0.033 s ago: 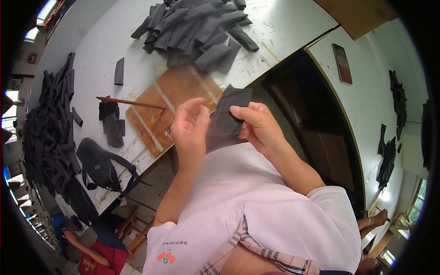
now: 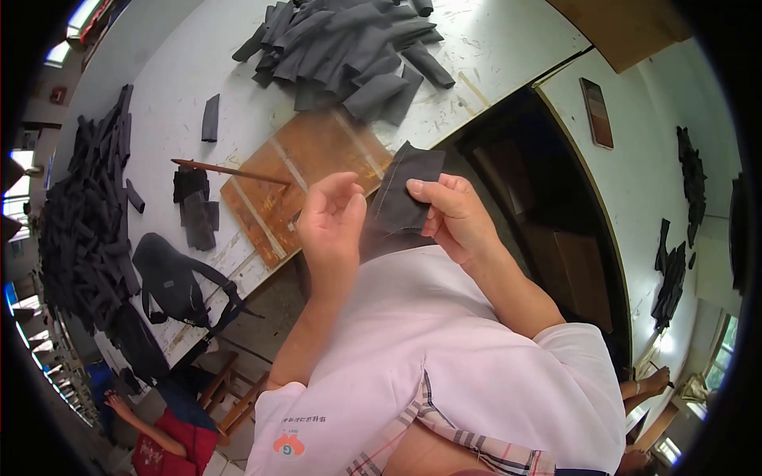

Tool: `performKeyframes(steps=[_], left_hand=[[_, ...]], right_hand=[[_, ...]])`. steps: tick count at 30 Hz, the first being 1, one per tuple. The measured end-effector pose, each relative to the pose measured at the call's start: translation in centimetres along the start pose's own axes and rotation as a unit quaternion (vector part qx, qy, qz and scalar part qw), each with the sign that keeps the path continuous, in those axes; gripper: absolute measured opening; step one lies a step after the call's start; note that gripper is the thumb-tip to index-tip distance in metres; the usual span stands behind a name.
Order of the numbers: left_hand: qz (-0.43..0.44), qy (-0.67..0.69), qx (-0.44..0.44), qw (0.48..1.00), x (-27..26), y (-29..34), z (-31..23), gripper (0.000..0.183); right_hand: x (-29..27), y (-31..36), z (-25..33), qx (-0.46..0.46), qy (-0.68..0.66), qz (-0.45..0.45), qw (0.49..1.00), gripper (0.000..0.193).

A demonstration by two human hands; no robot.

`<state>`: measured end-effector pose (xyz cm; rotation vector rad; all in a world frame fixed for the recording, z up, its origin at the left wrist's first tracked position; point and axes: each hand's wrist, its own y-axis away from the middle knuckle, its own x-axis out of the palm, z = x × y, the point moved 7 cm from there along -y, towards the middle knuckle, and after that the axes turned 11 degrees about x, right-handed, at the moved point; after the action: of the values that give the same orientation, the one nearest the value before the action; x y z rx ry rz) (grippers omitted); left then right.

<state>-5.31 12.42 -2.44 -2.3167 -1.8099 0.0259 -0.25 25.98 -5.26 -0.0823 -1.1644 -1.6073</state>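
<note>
1. Left hand (image 2: 333, 226): fingers curled together, touching the cloth's left edge; whether they pinch it is unclear.
2. Cloth (image 2: 409, 186): dark stitched piece, held at chest height over the board (image 2: 270, 198). Likely light, limp, non-slip; grip at the seamed edges.
3. Right hand (image 2: 452, 214): thumb and fingers pinch the cloth's right edge.

Both forearms rise from the lower edge and meet in front of the chest, elbows bent. The left hand (image 2: 332, 226) is raised with the palm turned toward the right, fingers curled loosely and thumb up. The right hand (image 2: 454, 216) faces it, just beside, its grip closed in a pinch, thumb on top, fingers folded beneath
</note>
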Motion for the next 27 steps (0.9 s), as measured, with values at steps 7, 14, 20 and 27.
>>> performKeyframes(steps=[7, 14, 20, 27], left_hand=[[0.024, -0.197, 0.112, 0.974, -1.9, 1.5, -3.6, 0.029], [0.132, -0.275, 0.201, 0.931, -0.6, 2.1, -5.1, 0.041], [0.096, 0.095, -0.101, 0.986, -0.8, 0.5, 1.2, 0.032], [0.014, 0.249, -0.114, 0.962, -1.8, 1.2, 2.3, 0.012]], right_hand=[[0.6, -1.2, -0.9, -0.009, -0.005, 0.015, 1.0, 0.012], [1.4, -0.8, -1.2, -0.049, 0.056, 0.03, 0.997, 0.008], [4.1, 1.4, -1.3, -0.285, 0.505, 0.016, 0.814, 0.016], [3.2, 0.0, -0.3, -0.296, 0.255, 0.002, 0.921, 0.014]])
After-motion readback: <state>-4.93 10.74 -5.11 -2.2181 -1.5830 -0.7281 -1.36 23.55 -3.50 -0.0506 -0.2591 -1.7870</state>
